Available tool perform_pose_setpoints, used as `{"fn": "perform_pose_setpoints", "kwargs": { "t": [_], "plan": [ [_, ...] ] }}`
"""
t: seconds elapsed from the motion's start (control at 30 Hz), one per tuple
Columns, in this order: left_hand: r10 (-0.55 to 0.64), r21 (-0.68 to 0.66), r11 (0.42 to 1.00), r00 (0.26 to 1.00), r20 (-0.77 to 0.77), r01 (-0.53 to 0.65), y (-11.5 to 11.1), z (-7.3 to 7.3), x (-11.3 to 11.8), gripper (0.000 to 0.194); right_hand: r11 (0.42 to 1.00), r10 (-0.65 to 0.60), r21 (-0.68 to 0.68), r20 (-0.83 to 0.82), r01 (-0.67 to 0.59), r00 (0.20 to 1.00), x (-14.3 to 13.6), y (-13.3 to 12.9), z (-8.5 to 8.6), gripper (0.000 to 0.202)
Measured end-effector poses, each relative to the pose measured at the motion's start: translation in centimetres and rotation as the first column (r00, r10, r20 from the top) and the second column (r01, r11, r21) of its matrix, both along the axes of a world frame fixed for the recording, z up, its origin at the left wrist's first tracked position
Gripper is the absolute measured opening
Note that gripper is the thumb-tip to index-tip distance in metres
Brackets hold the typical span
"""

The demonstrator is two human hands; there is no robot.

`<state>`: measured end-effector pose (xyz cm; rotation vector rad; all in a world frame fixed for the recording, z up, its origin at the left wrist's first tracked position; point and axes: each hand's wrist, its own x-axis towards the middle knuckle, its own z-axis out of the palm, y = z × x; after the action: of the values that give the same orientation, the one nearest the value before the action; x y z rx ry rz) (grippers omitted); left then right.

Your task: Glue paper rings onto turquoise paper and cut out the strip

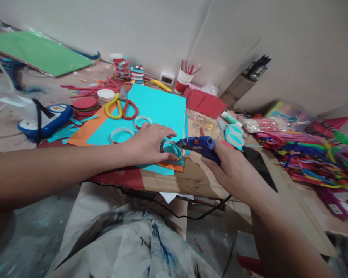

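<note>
My right hand (224, 162) grips a blue hot glue gun (201, 144), its nozzle pointing left at a paper ring (176, 150). Thumb and fingers of my left hand (152, 143) close around that ring, which sits on turquoise paper sheets (162, 104). Nozzle and ring rim are very close; I cannot tell if they touch. Two more paper rings stand beside my left hand, one ring (121, 135) to its left and a smaller ring (143, 121) behind it. Scissors (121, 106) with one yellow and one red handle lie behind these rings on the turquoise paper.
Red paper pieces (204, 102) and a cup of red sticks (184, 79) are at the back. Colourful pipe cleaners (307, 158) pile up at the right, beyond a dark phone-like slab (261, 168). The glue gun's black cord (197, 217) hangs below the table edge. A blue tape dispenser (46, 121) stands left.
</note>
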<state>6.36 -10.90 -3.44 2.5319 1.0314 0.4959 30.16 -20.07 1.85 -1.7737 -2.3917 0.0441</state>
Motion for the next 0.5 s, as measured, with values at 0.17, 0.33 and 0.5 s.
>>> {"fn": "perform_pose_setpoints", "kwargs": {
  "t": [0.17, 0.33, 0.5],
  "plan": [
    [-0.051, 0.057, 0.997, 0.998, -0.019, 0.052, 0.7, 0.7, 0.0, 0.056, 1.0, 0.001, -0.011, -0.021, -0.001, 1.0, 0.3, -0.1, 0.0, 0.013],
    [-0.17, 0.035, 0.984, 0.984, -0.058, 0.173, 1.4, 1.2, 0.6, 0.053, 1.0, -0.003, 0.001, -0.019, 0.003, 1.0, 0.3, -0.3, -0.1, 0.014],
    [-0.165, -0.016, 0.986, 0.985, -0.059, 0.164, 1.6, 0.9, 1.5, 0.048, 1.0, 0.0, 0.009, -0.001, 0.0, 1.0, 0.3, -0.4, -0.2, 0.014]
  ]
}}
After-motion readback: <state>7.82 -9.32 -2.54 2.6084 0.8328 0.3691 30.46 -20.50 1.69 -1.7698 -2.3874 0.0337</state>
